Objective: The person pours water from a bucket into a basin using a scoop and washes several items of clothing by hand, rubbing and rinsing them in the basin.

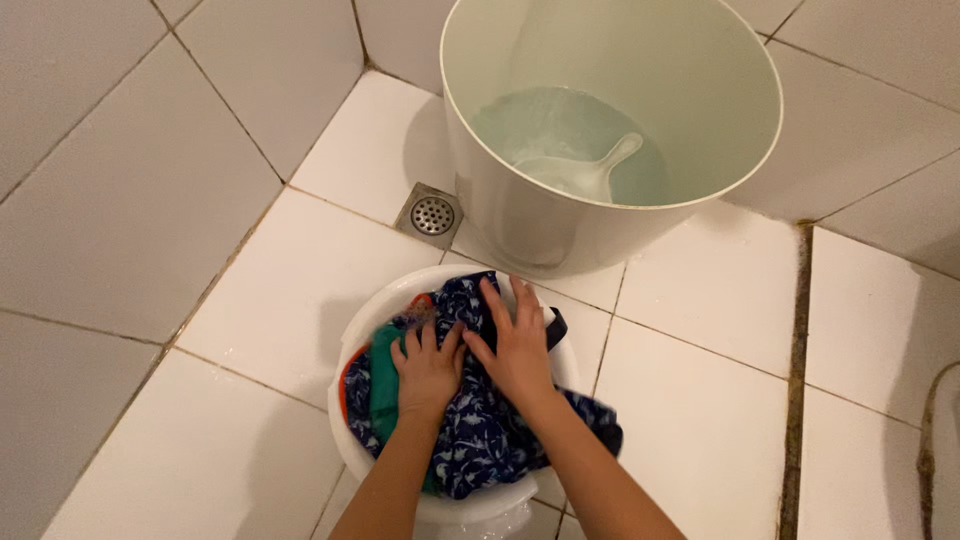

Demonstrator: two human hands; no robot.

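Note:
A small white basin [362, 330] sits on the tiled floor, filled with wet clothes: a navy blue patterned garment [487, 435], a teal piece [383, 385] and an orange edge [346, 385]. My left hand [427, 368] presses down on the clothes with fingers curled. My right hand [517, 345] lies flat on the navy garment beside it, fingers spread. Part of the navy cloth hangs over the basin's right rim.
A large white bucket [500, 210] stands just behind the basin, holding water and a white scoop [580, 172]. A metal floor drain [432, 214] lies to the bucket's left. White tiled walls rise at left and back. A hose end [930, 440] shows at the right edge.

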